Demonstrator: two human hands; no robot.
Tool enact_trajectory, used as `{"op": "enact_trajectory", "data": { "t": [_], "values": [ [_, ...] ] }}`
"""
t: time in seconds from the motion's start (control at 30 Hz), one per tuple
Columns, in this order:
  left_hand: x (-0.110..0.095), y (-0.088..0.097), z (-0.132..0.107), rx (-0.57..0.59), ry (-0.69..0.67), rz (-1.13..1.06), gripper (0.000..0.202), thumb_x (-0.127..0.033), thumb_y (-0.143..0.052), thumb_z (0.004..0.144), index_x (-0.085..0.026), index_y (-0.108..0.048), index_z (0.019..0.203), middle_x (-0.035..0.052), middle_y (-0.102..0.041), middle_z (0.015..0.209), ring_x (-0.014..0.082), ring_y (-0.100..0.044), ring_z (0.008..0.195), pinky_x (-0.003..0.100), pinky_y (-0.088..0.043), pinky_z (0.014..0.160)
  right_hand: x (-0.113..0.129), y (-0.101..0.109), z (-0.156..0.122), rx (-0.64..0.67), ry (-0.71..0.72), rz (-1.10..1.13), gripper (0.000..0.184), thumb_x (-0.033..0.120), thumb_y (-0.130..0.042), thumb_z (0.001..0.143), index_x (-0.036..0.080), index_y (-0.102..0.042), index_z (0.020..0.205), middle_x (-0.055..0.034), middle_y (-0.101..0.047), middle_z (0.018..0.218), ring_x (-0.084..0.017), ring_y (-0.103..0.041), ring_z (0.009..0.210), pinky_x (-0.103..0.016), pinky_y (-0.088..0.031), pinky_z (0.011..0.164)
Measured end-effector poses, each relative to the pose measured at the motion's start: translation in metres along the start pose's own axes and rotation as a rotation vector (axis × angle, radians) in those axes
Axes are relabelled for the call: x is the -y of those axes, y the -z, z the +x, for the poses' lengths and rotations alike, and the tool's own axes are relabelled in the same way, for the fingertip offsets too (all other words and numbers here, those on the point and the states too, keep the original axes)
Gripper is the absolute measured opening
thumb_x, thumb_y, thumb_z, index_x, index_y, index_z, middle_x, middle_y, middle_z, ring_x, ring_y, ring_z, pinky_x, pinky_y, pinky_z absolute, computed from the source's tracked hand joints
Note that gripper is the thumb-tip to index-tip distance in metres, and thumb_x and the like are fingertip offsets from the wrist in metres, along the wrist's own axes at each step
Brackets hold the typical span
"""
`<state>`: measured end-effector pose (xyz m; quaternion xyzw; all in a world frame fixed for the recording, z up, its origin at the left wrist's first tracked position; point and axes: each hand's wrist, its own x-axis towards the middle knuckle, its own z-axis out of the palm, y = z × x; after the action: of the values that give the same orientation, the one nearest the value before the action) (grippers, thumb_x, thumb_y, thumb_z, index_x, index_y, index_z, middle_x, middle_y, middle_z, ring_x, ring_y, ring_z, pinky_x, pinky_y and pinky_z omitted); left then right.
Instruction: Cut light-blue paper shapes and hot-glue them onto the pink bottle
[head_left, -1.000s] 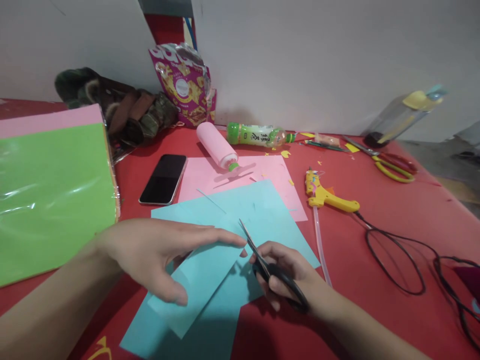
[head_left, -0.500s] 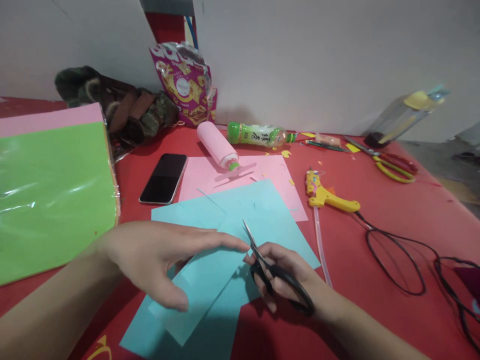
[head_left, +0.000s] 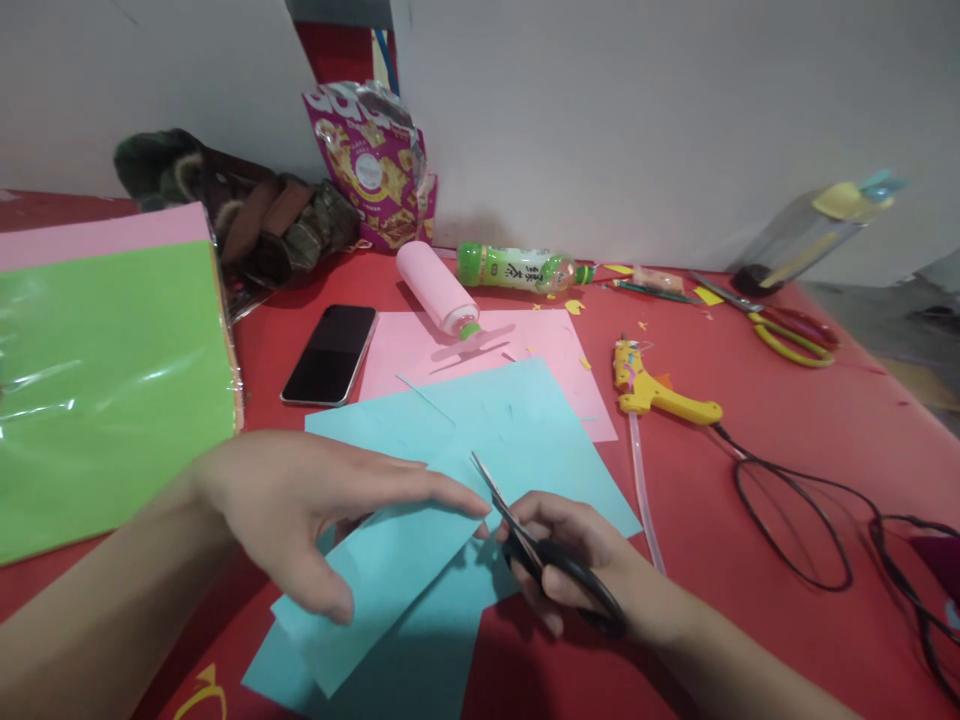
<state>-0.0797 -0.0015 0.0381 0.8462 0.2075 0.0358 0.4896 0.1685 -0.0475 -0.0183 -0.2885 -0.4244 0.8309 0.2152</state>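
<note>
My right hand grips black-handled scissors, fingers through the loops. The blades look nearly closed and point up and left, close to my left fingertips. My left hand holds a narrow piece of light blue paper, with the index finger along its upper edge and the thumb stretched over its near side; the other fingers are mostly hidden behind it. Beneath both hands lies a larger light blue sheet, partly over a pink sheet. A thin blue sliver rests on the blue sheet.
Behind the sheets are a pink-wrapped bottle, a green-labelled bottle, a snack bag and a phone. Right are a yellow glue gun with a black cord and larger scissors. Wrapped coloured sheets lie left.
The narrow blue paper has shifted slightly left and down with my left hand. The scissors have tilted further left, and their blades look closer together.
</note>
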Motion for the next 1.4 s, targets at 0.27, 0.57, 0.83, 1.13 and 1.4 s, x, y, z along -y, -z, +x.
{"op": "enact_trajectory", "data": {
  "t": [0.27,0.57,0.83,1.13,1.4],
  "values": [
    [-0.004,0.010,0.006,0.221,0.113,-0.026,0.072,-0.024,-0.060,0.064,-0.013,-0.032,0.130,-0.0024,-0.050,0.078,0.0061,-0.041,0.051,0.012,-0.035,0.044,0.000,0.000,0.000,-0.001,-0.007,0.012,0.046,0.046,-0.066,0.064,0.014,-0.045,0.090,0.0066,-0.047,0.056,-0.003,-0.044,0.039,-0.016,-0.024,0.036],
    [-0.006,0.007,0.013,0.204,0.070,-0.076,0.069,-0.035,-0.051,0.067,-0.003,-0.036,0.126,0.0005,-0.051,0.076,0.0064,-0.038,0.047,0.014,-0.032,0.039,-0.004,0.003,0.002,0.047,0.046,0.025,0.043,0.045,-0.062,0.069,0.013,-0.047,0.092,0.0036,-0.052,0.062,-0.003,-0.047,0.041,-0.015,-0.031,0.039],
    [0.001,0.005,0.015,0.230,0.028,-0.067,0.079,-0.036,-0.064,0.058,-0.015,-0.034,0.128,0.0033,-0.058,0.085,0.0107,-0.048,0.052,0.016,-0.039,0.046,-0.005,0.003,0.004,0.084,0.056,0.044,0.045,0.047,-0.061,0.069,0.011,-0.049,0.094,0.0033,-0.051,0.057,-0.005,-0.048,0.044,-0.016,-0.032,0.041],
    [0.005,0.008,0.016,0.257,-0.025,-0.093,0.081,-0.038,-0.067,0.058,-0.016,-0.034,0.128,0.0066,-0.060,0.100,0.0117,-0.051,0.056,0.017,-0.041,0.051,-0.003,0.003,0.001,0.096,0.049,0.050,0.044,0.045,-0.062,0.070,0.010,-0.050,0.094,0.0037,-0.050,0.058,-0.003,-0.046,0.041,-0.015,-0.029,0.039],
    [0.001,0.007,0.014,0.232,0.000,-0.078,0.070,-0.037,-0.056,0.066,-0.007,-0.036,0.126,0.0063,-0.060,0.094,0.0083,-0.044,0.052,0.014,-0.036,0.042,-0.001,0.000,0.001,0.059,0.043,0.098,0.040,0.041,-0.064,0.069,0.011,-0.049,0.090,0.0024,-0.053,0.063,-0.002,-0.046,0.039,-0.015,-0.028,0.038]
  ]
}}
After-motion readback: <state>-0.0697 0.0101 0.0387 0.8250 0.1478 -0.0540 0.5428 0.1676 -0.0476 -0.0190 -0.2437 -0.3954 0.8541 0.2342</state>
